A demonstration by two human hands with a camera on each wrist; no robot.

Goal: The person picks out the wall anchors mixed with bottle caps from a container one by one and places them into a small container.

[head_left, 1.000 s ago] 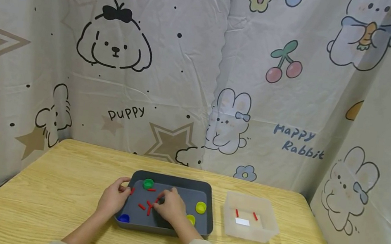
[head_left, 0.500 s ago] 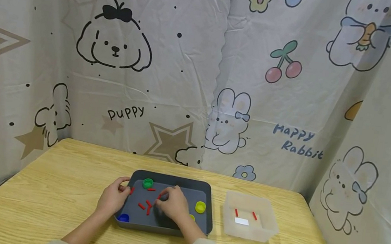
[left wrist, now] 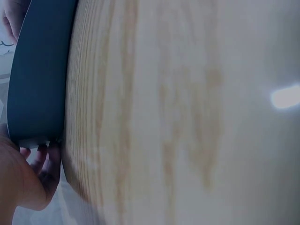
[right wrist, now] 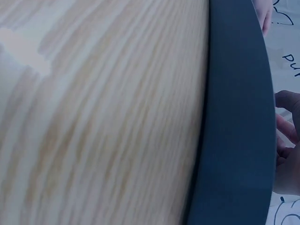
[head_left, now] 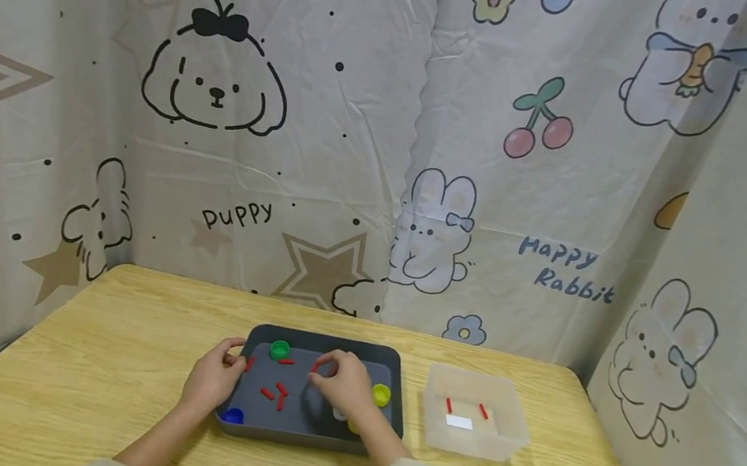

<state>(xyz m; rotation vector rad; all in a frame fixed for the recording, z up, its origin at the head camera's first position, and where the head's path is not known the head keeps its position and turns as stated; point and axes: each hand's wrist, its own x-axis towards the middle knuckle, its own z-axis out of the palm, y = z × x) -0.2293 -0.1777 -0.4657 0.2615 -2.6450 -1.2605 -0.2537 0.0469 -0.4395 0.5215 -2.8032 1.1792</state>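
Observation:
A dark grey tray (head_left: 308, 440) sits on the table. My left hand (head_left: 209, 379) grips its left side, fingers against the outer wall in the left wrist view. Over the tray's middle, my right hand (head_left: 347, 389) pinches a small red stick (head_left: 316, 367) between thumb and forefinger. Several other red sticks (head_left: 267, 393) lie on the tray floor, and one red stick (head_left: 250, 364) is beside my left fingertips. Inside the tray are a green cap (head_left: 280, 350), a blue cap (head_left: 234, 416) and a yellow cap (head_left: 381, 395). My right hand and wrist partly cover another yellow cap and a whitish one.
To the tray's right stands a translucent box (head_left: 473, 444) holding two red sticks (head_left: 484, 412) and a white label (head_left: 459, 422). The wooden table (head_left: 112, 356) extends around both. A patterned curtain (head_left: 328, 147) hangs behind and at the sides.
My right hand has risen from the loose sticks and shifted slightly right, carrying a red stick. My left hand keeps its place on the tray's side.

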